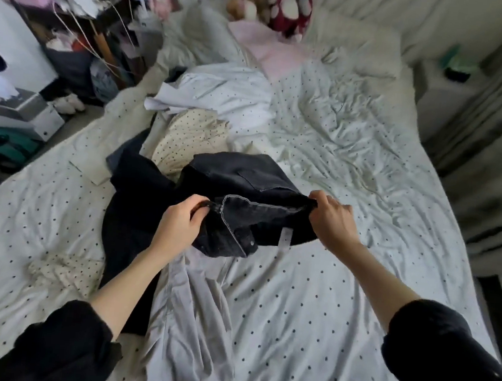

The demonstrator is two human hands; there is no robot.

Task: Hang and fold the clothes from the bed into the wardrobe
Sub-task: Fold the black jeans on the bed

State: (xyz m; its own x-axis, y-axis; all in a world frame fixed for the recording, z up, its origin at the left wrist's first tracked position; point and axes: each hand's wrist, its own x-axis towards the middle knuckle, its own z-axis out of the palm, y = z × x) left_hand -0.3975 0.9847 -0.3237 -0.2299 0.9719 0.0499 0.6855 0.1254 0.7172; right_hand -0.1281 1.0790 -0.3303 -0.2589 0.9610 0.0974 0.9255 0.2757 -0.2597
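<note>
Rumpled bed (309,302) under dotted sheets, clothes heaped toward its left edge. Black denim jeans (252,190) lifted over mid-bed, waistband stretched between both grips: left hand (180,223) pinching one end, right hand (330,221) clenching the other.

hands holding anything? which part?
Both grip the black jeans at the waistband: left hand by the button end, right hand at the opposite end.

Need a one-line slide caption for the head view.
Both hands, left hand and right hand, grip the waistband of dark denim jeans above a polka-dot white bedsheet strewn with clothes.
</note>
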